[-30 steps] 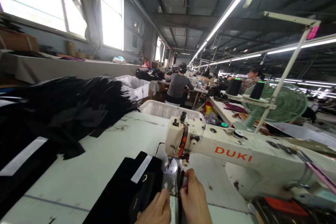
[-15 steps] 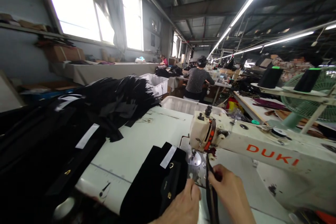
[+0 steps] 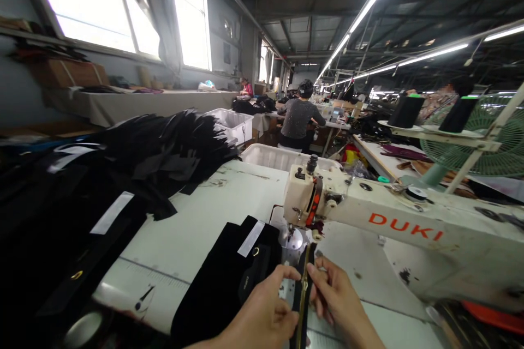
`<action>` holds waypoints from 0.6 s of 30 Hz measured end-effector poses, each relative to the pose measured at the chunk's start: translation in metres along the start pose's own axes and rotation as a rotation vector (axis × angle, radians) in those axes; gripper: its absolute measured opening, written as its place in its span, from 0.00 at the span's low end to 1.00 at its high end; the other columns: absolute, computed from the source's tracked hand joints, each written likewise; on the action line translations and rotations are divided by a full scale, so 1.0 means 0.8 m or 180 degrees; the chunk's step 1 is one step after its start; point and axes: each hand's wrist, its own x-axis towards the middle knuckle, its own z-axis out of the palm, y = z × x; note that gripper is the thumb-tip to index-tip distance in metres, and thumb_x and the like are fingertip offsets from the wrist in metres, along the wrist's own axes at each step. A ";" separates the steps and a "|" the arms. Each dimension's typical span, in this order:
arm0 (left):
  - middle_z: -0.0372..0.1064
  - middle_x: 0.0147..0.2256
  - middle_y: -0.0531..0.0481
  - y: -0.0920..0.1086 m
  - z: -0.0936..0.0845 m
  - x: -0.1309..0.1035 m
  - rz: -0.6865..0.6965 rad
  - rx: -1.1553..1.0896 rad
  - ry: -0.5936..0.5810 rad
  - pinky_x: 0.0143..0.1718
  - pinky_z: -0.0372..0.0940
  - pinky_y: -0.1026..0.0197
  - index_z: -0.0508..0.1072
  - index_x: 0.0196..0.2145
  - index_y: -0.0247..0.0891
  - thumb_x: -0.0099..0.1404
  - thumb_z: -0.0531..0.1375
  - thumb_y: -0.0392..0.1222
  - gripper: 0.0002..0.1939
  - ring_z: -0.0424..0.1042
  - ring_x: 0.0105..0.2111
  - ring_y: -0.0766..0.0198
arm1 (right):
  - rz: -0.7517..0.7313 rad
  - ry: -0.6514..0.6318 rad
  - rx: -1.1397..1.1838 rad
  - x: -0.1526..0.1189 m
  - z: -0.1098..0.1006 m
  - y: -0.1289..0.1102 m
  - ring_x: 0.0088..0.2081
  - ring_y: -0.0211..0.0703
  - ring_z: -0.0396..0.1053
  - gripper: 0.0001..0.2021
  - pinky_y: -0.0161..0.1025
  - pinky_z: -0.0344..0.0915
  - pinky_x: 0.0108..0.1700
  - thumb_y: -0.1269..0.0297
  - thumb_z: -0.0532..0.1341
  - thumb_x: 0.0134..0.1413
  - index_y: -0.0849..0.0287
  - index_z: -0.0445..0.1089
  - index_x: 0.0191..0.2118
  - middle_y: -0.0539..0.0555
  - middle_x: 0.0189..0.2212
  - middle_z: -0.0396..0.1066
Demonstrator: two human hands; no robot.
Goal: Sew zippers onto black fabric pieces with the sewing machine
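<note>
A black zipper [image 3: 303, 300] with gold-coloured teeth stands lengthwise between my hands, just in front of the sewing machine's needle area. My right hand [image 3: 338, 292] pinches its right edge near the upper end. On the other side, my left hand [image 3: 262, 308] has its index finger and thumb apart, both at the zipper's left edge. Left of it a black fabric piece [image 3: 216, 278] lies flat on the machine table, bearing a white strip [image 3: 251, 239], a gold ring [image 3: 256, 251] and a dark label patch. My left hand covers part of this piece.
The white sewing machine [image 3: 368, 212] marked DUKI fills the right side. A tall heap of black pieces [image 3: 135, 158] covers the left of the table [image 3: 229, 191]. Behind stand a white plastic crate [image 3: 282, 157], a green fan [image 3: 487, 136], thread cones [image 3: 405, 112] and a seated co-worker [image 3: 301, 117].
The zipper has turned so its gold teeth show. My left hand has come up to its left edge, fingers now apart. The view has shifted, so the scene sits further left.
</note>
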 end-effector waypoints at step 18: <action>0.71 0.47 0.45 0.062 -0.083 0.032 0.0464 0.3084 0.0432 0.51 0.63 0.53 0.71 0.49 0.39 0.66 0.58 0.34 0.13 0.71 0.47 0.53 | -0.2753 0.0446 -0.2352 0.033 -0.006 0.039 0.52 0.47 0.70 0.17 0.42 0.71 0.52 0.68 0.49 0.69 0.55 0.69 0.55 0.58 0.50 0.70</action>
